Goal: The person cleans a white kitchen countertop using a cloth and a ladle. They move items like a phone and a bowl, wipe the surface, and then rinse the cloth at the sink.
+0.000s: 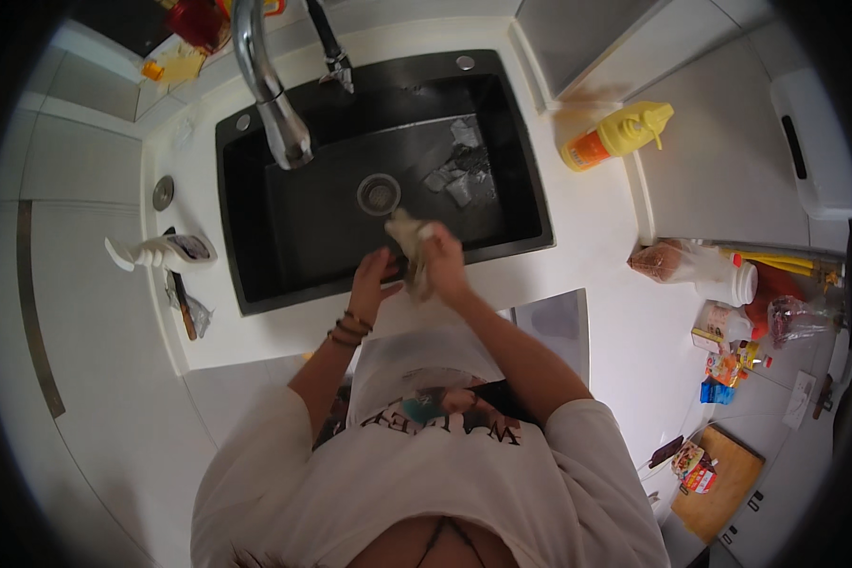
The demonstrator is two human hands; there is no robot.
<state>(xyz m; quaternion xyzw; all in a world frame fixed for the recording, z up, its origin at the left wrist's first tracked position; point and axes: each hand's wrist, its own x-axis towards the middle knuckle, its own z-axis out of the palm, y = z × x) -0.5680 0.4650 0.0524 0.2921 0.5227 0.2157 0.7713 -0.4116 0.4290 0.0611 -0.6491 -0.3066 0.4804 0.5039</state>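
Note:
Over the front edge of the dark sink (312,234) my right hand (446,263) grips a limp beige cloth (413,245), which hangs at its left side and is slightly blurred. Just left of the cloth, my left hand (373,277) has its fingers apart and holds nothing that I can see. Dark beaded bracelets (350,328) circle that wrist. Beyond the cloth lies the round drain (379,194). Crumpled silvery-grey scraps (458,186) and a dark scouring pad (472,157) rest on the sink floor to the right.
A chrome faucet (284,128) reaches over the sink. Left on the counter are a white spray bottle (177,250), a knife-like tool (182,305) and a metal drain cover (163,193). A yellow jug (614,136), bagged goods (671,261) and a wooden cutting board (728,483) are to the right.

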